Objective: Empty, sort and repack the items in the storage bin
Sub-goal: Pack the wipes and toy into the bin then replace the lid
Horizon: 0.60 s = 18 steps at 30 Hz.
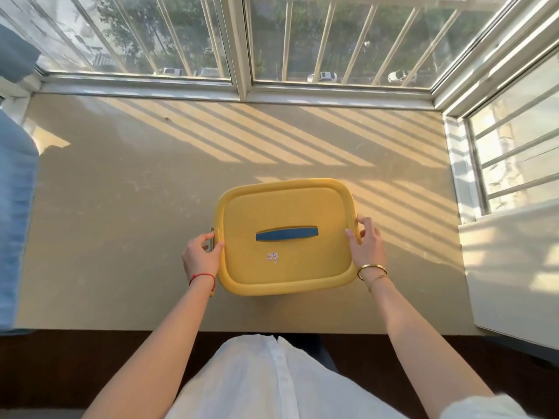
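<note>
So the surface (pixel 121 207) is a wide beige ledge tucked right up against the window frames, running along the back and the right side. Looks a bit dusty and scuffed, with sunlight laying slanted stripes across the far half. Only one real thing sits on it: a yellow storage bin (pixel 286 237), lid on, with a blue handle (pixel 286 234) set in the middle of the lid and a small sticker (pixel 272 257) just below that. The bin sits toward the near edge, slightly right of centre. There's a tiny dark speck (pixel 166 117) near the back left.
</note>
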Motion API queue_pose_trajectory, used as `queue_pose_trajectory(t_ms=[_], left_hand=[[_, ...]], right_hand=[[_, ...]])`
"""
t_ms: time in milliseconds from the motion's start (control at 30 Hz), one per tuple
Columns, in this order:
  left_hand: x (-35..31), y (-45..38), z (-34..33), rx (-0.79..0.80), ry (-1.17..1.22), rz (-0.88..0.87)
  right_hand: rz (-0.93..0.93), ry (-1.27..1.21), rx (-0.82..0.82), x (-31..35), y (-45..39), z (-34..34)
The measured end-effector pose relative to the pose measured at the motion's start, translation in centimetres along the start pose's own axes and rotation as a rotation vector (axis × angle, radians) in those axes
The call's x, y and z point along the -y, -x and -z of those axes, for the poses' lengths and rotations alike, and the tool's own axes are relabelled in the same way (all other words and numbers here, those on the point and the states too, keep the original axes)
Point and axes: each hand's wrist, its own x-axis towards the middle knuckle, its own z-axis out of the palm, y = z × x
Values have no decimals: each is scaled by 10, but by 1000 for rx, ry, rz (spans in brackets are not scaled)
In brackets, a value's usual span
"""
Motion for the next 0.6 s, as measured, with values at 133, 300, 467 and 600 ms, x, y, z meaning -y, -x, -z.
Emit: queue_pose_trajectory(t_ms=[133, 300, 467, 600], left_hand=[[1, 6, 1, -24, 53, -69], [-2, 14, 0, -56, 97, -64], [-9, 7, 1, -37, 119, -31], [-14, -2, 0, -33, 159, 53]], right_hand=[[20, 40, -53, 0, 5, 2], [54, 134, -102, -7, 6, 3], [-35, -35, -11, -8, -2, 3], [-192, -229, 72, -6, -8, 5]])
